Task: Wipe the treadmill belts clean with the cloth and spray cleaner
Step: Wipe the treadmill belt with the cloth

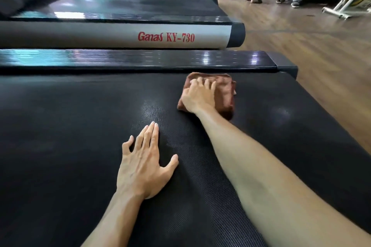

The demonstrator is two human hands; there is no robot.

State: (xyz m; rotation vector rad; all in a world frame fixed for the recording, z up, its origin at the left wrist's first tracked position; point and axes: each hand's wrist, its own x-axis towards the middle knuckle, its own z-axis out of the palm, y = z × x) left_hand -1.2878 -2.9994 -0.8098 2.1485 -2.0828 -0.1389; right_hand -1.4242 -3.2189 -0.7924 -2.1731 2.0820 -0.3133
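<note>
Cloth (224, 94) on belt (70, 126) (right of centre)

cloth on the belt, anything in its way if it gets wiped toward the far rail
Nothing visible. The right hand presses the cloth on the belt, bare up to the side rail. The left hand lies flat nearer the camera.

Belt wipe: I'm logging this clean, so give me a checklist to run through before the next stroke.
1. Cloth lies on the belt: ok.
2. Right hand on the cloth, fingers curled into it: ok.
3. Left hand flat on the belt, apart from the cloth: ok.
4. Spray cleaner within reach: cannot tell, none in view.
5. Belt wet ahead of the cloth: cannot tell, only a sheen.
</note>
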